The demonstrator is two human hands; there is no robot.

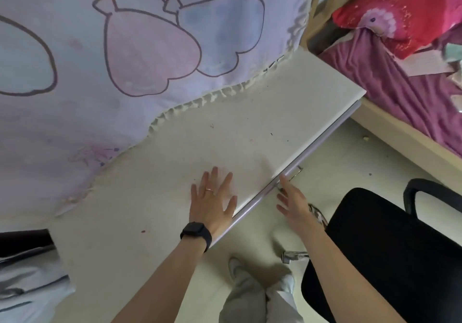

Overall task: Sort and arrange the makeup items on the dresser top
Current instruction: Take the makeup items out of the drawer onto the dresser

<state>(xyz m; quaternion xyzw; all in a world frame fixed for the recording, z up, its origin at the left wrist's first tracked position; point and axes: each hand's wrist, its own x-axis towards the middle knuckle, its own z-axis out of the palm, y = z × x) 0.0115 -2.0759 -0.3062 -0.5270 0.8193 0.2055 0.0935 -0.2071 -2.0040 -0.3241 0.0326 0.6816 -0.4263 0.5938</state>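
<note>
My left hand lay flat, fingers spread, on the off-white desk; at three o'clock, my right hand, fingers parted, met its edge.

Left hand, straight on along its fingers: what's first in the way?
The left hand lies flat on the white dresser top; straight ahead, probably the fringed hem of the lilac balloon-print cloth first.

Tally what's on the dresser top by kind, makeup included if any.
Printed cloth: 1
Left hand, flat on the dresser top: 1
Makeup items: 0 visible
Grey bundle at left edge: 1, placement unclear
Total: 2 sure, 3 with the bundle
</note>
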